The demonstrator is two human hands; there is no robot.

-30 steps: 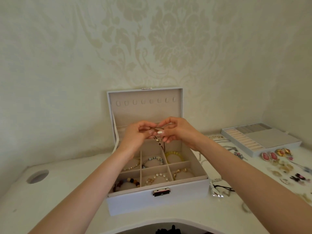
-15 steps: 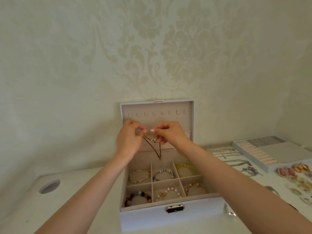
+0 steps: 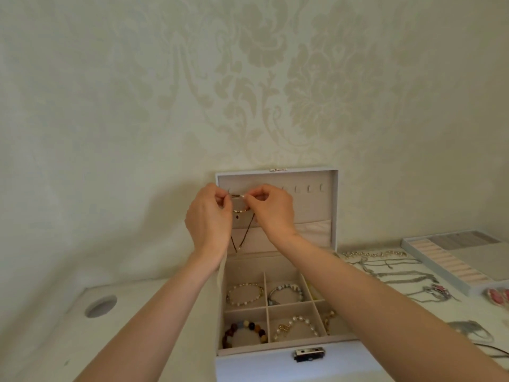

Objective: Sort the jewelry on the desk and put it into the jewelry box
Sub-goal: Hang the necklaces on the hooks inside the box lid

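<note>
- A pale damask-patterned wall (image 3: pixel 248 78) rises behind a white table (image 3: pixel 137 340). The open jewelry box (image 3: pixel 275 365) stands on the table against that wall, and I place everything else by that box.
- My left hand (image 3: pixel 209 224) and right hand (image 3: pixel 271 213) are raised to the inside of the box's upright lid, at the left end of its row of hooks (image 3: pixel 308 188).
- The fingers (image 3: pixel 224 201) of each hand pinch the top of a thin necklace (image 3: pixel 246 232), thumb against fingertip, with a short gold length stretched between the two pinches.
- From there the necklace hangs in a narrow V against the lid lining, its low point just above the box's compartments.
- I judge it light, limp and fine, so it would slip, kink or knot if let slack. It is best held as it is now, close on either side of the hook, with slight tension.
- Whether it already sits on a hook I cannot tell, because my fingers cover that spot.
- The gathered pocket (image 3: pixel 311 232) across the lower lid could snag the dangling end.
- Inside the box, bracelets (image 3: pixel 243 293) lie one to a compartment, right under the hanging chain.
- To the right of the box, silver chains (image 3: pixel 399 274) sprawl on the table. A ring tray (image 3: pixel 468 260) and pink earrings (image 3: pixel 495 296) lie beyond them.
- To the left of the box there is a round hole (image 3: pixel 100 306) in the table.
</note>
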